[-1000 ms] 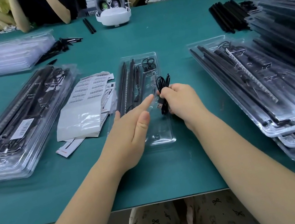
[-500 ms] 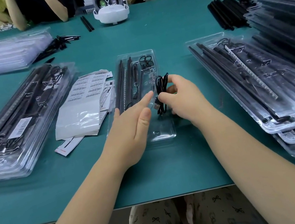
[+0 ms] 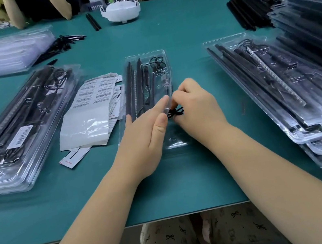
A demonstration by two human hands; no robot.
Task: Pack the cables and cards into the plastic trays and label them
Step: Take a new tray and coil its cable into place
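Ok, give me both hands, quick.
Left hand: open, fingers straight, on the tray.
Right hand: closed, holding the black cable.

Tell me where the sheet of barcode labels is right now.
In the head view, the label sheet lies on the green table, left of centre, between the stack of packed trays on the left and the middle tray.

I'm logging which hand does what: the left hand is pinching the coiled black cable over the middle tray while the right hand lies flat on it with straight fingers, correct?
No, the hands are swapped. The head view shows the right hand pinching the coiled black cable over the middle tray, while the left hand lies on it with straight fingers.
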